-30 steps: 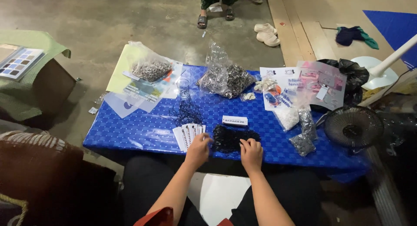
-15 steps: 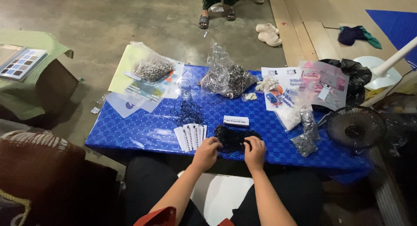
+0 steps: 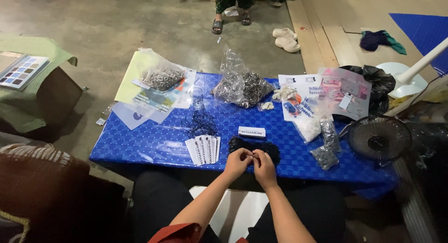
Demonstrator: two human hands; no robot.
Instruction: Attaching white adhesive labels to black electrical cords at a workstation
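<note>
At the near edge of the blue checked surface (image 3: 140, 145), both hands meet over a heap of small dark pieces (image 3: 268, 147); the left hand (image 3: 237, 161) and the right hand (image 3: 264, 167) are pinched together fingertip to fingertip, closed narrow on something too small to make out, likely one piece drawn from that heap, which sits right at the knuckles so picking is a short reach. Just left of the hands lies a fanned row of white cards (image 3: 203, 148), close enough to take one without stretching, and a small white label box (image 3: 252, 131) lies just beyond the heap. A tangle of thin dark wire or cord (image 3: 200, 124) sits behind the cards. Farther back, two clear bags of metal rings (image 3: 242, 86) and (image 3: 161, 75) stand well apart from the hands, out of the working zone. To the right, smaller clear bags (image 3: 326, 140) crowd the printed sheets (image 3: 322, 91), and a black fan (image 3: 379, 139) hems in that side. Nothing lies between the hands and the heap
</note>
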